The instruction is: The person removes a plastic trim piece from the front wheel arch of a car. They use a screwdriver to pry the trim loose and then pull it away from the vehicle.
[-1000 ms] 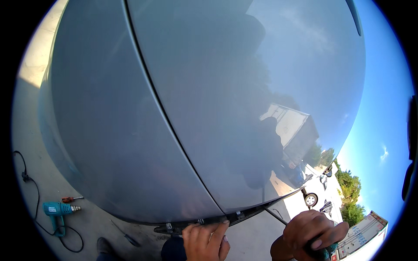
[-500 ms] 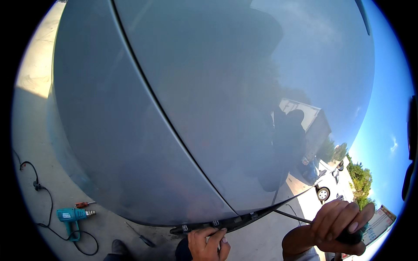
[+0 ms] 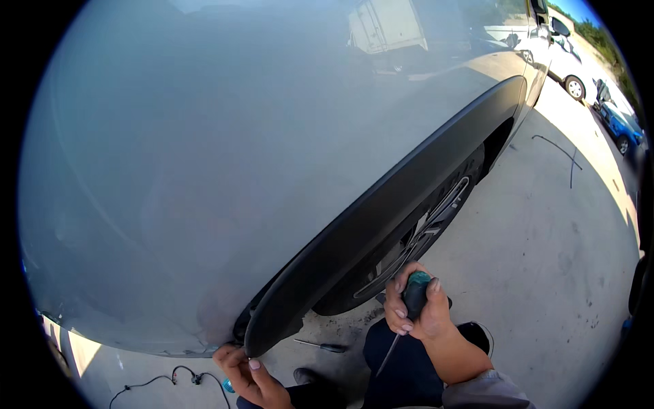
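Grey panel, head view (image 3: 204, 170): paint could scratch, should the screwdriver (image 3: 415, 300) slip against it.
Arch trim (image 3: 392, 208): may crack if bent sharply; lower end at the left hand (image 3: 246, 378), remainder rising rightward.
Left hand: fingertips pinching that lower end.
Right hand (image 3: 432, 320): fingers wrapped around the screwdriver handle, shaft downward, apart from the trim.

Head view: left fisheye of a head-worn pair, upright. Aim: down over wheel-arch trim (image 3: 388, 198). Range: close, silver-grey car body panel (image 3: 184, 170) filling upper left; left hand (image 3: 246, 376), right hand (image 3: 424, 310) toward lower edge; white vehicle (image 3: 564, 65) far off, upper right.
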Demonstrator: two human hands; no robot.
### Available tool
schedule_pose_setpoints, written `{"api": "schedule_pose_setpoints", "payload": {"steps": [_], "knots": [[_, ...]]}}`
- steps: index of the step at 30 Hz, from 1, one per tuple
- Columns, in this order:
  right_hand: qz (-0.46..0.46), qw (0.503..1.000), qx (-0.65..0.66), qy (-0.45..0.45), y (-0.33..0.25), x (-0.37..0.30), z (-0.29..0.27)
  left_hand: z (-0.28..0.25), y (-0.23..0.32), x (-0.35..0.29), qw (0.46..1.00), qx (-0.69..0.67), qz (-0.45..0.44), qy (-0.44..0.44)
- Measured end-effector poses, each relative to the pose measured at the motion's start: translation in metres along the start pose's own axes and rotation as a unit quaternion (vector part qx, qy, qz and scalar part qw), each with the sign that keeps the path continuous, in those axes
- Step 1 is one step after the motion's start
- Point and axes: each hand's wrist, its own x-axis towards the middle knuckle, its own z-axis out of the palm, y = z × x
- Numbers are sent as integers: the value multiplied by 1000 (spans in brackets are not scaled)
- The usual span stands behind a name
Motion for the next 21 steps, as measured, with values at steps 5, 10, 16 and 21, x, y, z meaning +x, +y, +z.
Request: {"api": "schedule_pose_setpoints", "payload": {"steps": [5, 10, 16, 21], "knots": [[198, 968, -145, 52, 175, -97, -77, -12, -15, -17, 997, 70, -7, 23], [64, 855, -512, -47, 165, -96, -112, 37, -23, -23, 994, -6, 14, 110], [81, 876, -475, 4, 140, -83, -118, 66, -9, -21, 992, -10, 39, 119], [117, 909, -399, -22, 147, -77, -115, 63, -13, -22, 993, -41, 45, 104]]}}
